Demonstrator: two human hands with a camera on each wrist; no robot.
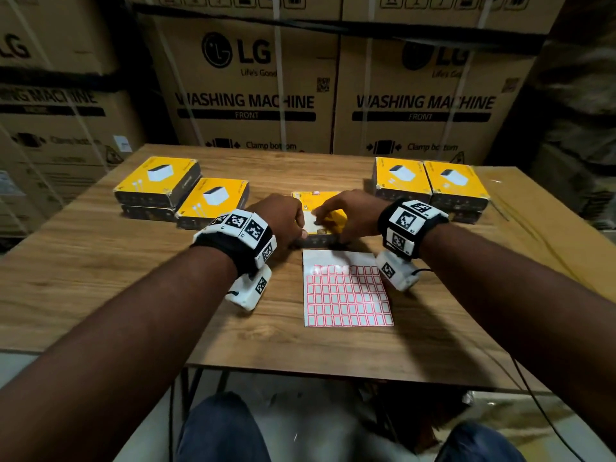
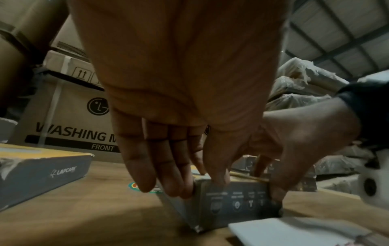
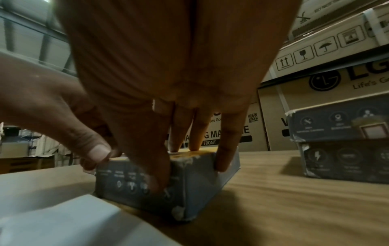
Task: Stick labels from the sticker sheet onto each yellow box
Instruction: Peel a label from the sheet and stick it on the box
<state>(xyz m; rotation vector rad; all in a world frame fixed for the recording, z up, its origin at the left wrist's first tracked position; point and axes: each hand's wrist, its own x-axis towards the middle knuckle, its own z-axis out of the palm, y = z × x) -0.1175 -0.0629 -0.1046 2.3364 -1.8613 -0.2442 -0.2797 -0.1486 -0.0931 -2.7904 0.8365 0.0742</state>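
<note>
Here, wooden table (image 1: 100,261), sticker sheet (image 1: 346,295), stacked washing-machine cartons (image 1: 246,95) behind

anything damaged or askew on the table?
Yes, minor wear. The middle yellow box, held by the left hand and right hand, has scuffed, whitened corners. The right stack shows torn edges too. The sticker sheet lies flat, its upper rows already used.

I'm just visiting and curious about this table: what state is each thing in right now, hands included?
Middle yellow box: flat on the table, gripped by both hands.
Left hand: fingers curled round the box's left end.
Right hand: thumb and fingers curled over its right end.
Sticker sheet: flat, nearer than the box, untouched.
Left yellow boxes: closed, partly stacked.
Right yellow boxes: closed, stacked.
</note>
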